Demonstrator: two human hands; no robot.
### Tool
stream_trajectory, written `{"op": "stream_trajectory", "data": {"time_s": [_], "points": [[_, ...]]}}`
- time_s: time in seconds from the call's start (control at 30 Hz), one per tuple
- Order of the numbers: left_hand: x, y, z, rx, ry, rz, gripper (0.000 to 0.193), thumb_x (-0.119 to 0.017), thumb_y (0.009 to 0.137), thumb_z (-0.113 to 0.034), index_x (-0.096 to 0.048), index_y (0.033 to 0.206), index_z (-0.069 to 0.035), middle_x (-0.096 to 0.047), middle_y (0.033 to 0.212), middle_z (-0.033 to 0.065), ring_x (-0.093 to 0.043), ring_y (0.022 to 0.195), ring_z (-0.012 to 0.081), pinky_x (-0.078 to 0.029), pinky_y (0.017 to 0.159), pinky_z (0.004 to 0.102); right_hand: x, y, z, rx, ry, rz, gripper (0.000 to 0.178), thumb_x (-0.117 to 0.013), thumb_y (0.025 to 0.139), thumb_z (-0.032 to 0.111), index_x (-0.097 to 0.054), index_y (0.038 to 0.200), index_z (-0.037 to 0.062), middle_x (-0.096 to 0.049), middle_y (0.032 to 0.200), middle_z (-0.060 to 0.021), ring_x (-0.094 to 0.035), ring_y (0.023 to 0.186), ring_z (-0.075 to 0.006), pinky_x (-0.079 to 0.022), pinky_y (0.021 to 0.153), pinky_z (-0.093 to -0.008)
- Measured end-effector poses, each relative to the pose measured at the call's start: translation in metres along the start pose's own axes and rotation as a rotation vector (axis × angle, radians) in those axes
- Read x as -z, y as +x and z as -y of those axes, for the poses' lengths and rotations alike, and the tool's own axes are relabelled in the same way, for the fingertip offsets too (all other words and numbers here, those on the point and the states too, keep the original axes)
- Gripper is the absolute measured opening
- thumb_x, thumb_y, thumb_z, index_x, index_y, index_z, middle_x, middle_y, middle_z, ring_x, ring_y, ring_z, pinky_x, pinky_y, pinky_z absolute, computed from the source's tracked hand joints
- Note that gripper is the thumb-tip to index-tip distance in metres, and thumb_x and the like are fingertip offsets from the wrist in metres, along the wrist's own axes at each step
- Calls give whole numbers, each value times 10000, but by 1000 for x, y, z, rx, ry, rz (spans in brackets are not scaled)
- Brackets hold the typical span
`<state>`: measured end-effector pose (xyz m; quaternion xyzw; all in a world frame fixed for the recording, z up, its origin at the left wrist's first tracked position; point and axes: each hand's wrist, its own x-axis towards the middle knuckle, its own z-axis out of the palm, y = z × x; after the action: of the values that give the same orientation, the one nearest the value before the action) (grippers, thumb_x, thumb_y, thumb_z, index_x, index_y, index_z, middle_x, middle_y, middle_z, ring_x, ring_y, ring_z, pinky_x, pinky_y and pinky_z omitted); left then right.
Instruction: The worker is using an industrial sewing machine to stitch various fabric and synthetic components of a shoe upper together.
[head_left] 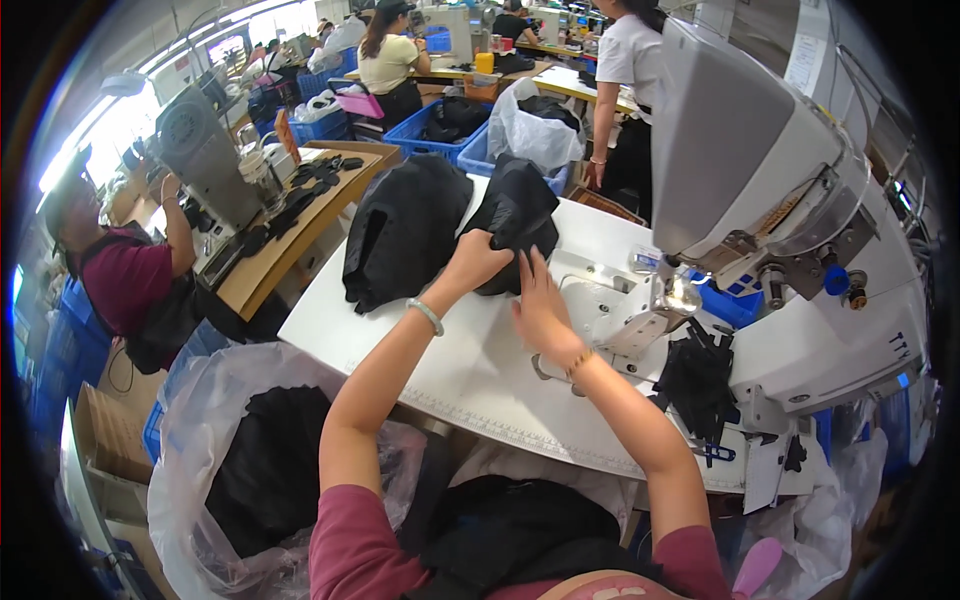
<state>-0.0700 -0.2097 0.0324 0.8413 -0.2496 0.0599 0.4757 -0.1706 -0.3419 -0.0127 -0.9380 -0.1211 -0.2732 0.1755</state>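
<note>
Some gentle smoothing would help, I judge, with left fingers (490,252) gripping the black cloth (512,205) and right fingers (540,283) outstretched against it.

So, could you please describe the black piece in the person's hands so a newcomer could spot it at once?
Find the white worktable with the big sewing machine at its right. Towards the table's far edge lie two black pieces; take the right-hand piece. Unlike the larger left-hand piece, it is gripped by the left hand and touched by the right hand.
</note>
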Motion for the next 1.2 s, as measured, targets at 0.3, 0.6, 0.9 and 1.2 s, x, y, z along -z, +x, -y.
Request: {"op": "stream_trajectory", "data": {"time_s": [0.3,0.6,0.9,1.2], "points": [[16,-43,-16,-176,-170,-64,203,-584,707,-48,-614,837,105,-616,665,154,-582,591,119,-448,521,273,-53,41,-14,-123,-106,-5,660,-733,640,214,-418,1203,76,-426,1262,-198,-434,1155,-390,-420,836,-482],[79,-100,-64,-41,-643,-251,97,-596,740,15,-624,803,83,-657,771,50,-599,664,81,-470,607,198,-37,36,-11,-139,-435,74,633,-740,648,201,-412,1161,28,-437,1249,-221,-499,1053,-369,-446,827,-416],[65,-115,-96,393,-1410,-52,181,-571,881,-127,-572,990,17,-637,949,90,-637,858,158,-516,799,265,98,-47,66,-312,1589,340,340,-536,925,240,-550,1151,-13,-611,1071,-88,-541,1014,-135,-397,923,-276],[19,-129,-136,121,-570,512,410,-555,909,-219,-519,1129,125,-585,1069,115,-571,942,141,-450,838,244,132,-80,52,-540,1325,64,205,-573,906,192,-628,899,-6,-620,673,-26,-511,564,-39,-382,503,-173]]}}
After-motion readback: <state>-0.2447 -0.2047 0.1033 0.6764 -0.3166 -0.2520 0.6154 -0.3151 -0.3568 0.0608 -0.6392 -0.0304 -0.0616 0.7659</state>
